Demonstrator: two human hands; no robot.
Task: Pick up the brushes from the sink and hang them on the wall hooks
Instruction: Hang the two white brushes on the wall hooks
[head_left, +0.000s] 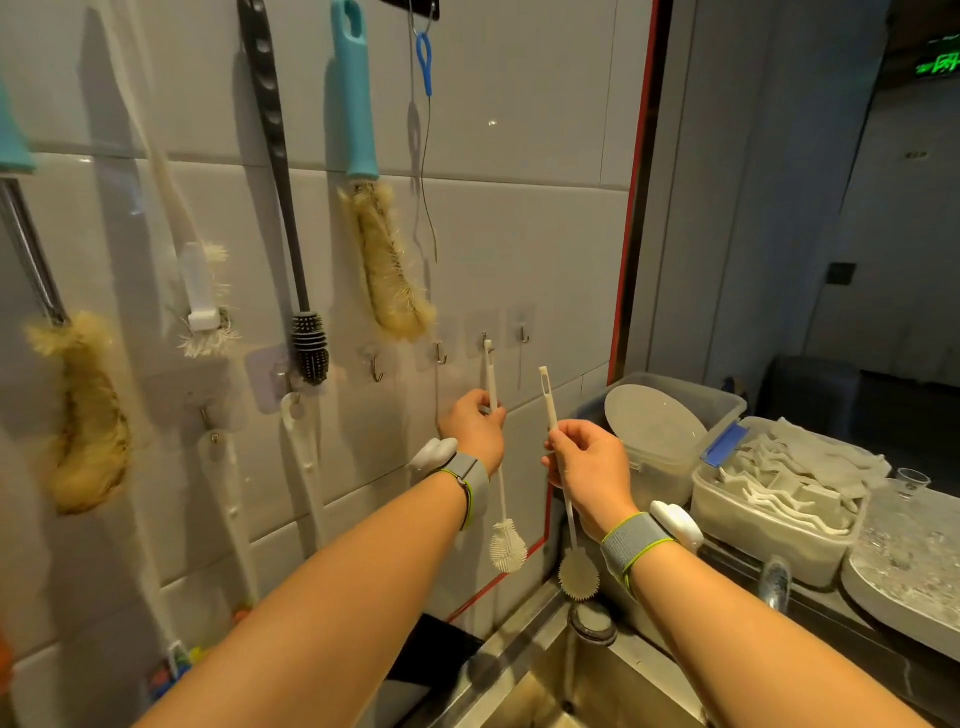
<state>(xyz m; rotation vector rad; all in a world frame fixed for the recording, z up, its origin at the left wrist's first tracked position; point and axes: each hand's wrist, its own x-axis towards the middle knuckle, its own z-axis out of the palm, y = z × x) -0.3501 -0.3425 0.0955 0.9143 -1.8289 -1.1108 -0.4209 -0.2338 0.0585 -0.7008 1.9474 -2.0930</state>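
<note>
My left hand (475, 421) grips the thin handle of a white silicone brush (508, 545). That handle's top end touches a small metal wall hook (487, 340). My right hand (584, 465) holds a second white brush, whose round spiky head (577, 576) hangs below my wrist. Its slotted handle tip (544, 376) points up, clear of the wall. An empty hook (524, 334) sits up and to the left of that tip. Two more bare hooks (440, 354) (376, 369) are further left. The steel sink (545, 675) lies below my arms.
Several brushes hang on the tiled wall: two fluffy tan ones (387, 260) (83, 415), a black silicone one (310, 348), white ones (306, 457). Clear plastic containers (670, 431) (774, 499) and a tray of glassware (909, 561) stand at the right. A faucet (776, 577) is near my right forearm.
</note>
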